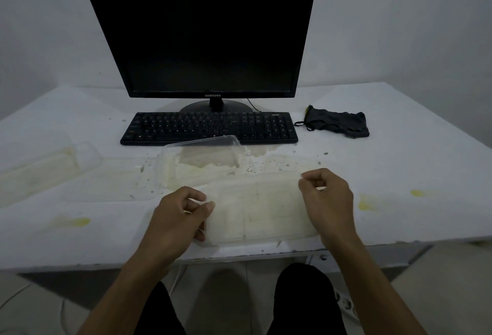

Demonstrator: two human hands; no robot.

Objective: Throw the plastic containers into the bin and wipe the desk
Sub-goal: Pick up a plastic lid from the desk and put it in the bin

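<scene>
Both hands grip a clear plastic container [262,211] at the near edge of the desk [399,175], about midway along it. The left hand [178,217] pinches its left end between thumb and curled fingers; the right hand [326,199] is closed on its far right corner. The container is see-through and smeared with pale residue, so its outline is faint and whether it lies flat or is slightly raised cannot be told.

Just behind it stands a second container [199,160], tilted, its far rim against the front edge of the keyboard [209,128]. A third container [50,164] lies toward the left edge of the desk, so transparent that its left end fades into the white surface. A flat clear piece between them, perhaps a lid, is too faint to be sure of.

Yellow stains [80,221] mark the desk near the left front, with more near the right front, and dark crumbs are scattered around the middle. A wet patch spreads beside the keyboard's front right.

A dark monitor [202,31] stands behind the keyboard; its upper corners are cut off by the frame. A crumpled grey cloth [339,124] lies right of the keyboard. No bin shows. The person's dark-clad legs appear below the desk edge
</scene>
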